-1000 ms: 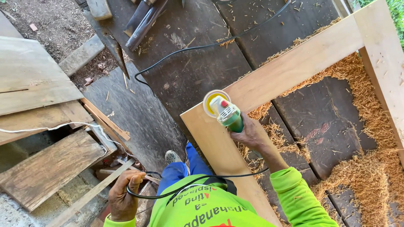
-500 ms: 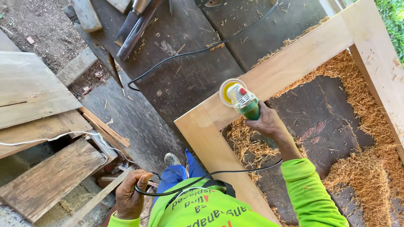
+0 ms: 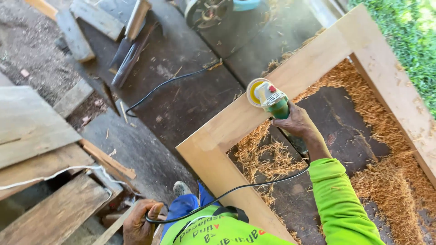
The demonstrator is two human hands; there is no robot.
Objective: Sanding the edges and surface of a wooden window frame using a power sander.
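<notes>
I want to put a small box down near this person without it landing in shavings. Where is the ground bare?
Bare dark floor lies between the black cord and the wooden frame. Inside the frame, wood shavings crowd most of it, where the right hand runs the grinder. Planks fill the left.

A sander (image 3: 268,97) rests on the wooden frame (image 3: 313,61), shavings (image 3: 386,177) inside it.

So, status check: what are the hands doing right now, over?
Right hand grips green angle grinder, disc on wooden frame. Left hand holds black power cord low. Wood shavings heaped inside frame.
</notes>
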